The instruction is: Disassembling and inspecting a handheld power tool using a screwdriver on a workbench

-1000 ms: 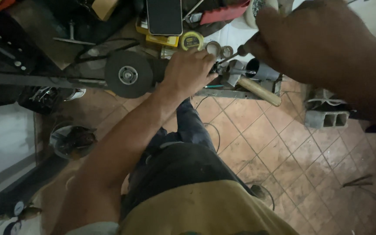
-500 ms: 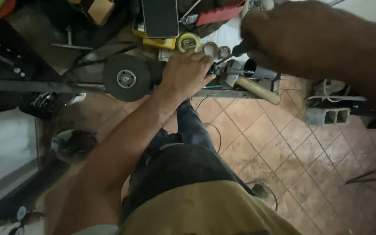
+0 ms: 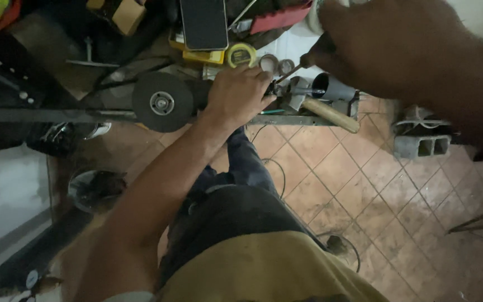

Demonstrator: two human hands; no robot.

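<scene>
My left hand [image 3: 238,92] is closed over the body of an angle grinder [image 3: 191,96] lying on a cluttered metal bench, its dark round disc [image 3: 160,102] facing up to the left of the hand. My right hand [image 3: 381,45], large and close to the camera, grips a thin screwdriver-like tool [image 3: 294,70] whose shaft slants down-left toward the grinder's rear end beside my left fingers. What the tip touches is hidden by clutter.
A wooden-handled hammer [image 3: 331,114] lies right of the grinder, next to a grey pipe piece [image 3: 331,86]. A yellow tape measure [image 3: 241,55], a dark phone [image 3: 203,22] and a red tool [image 3: 280,17] lie behind. A concrete block [image 3: 423,145] stands on the tiled floor [image 3: 353,190].
My right hand has come in slightly lower and nearer the grinder with the tool. My left hand has kept its grip; the view has shifted a little.
</scene>
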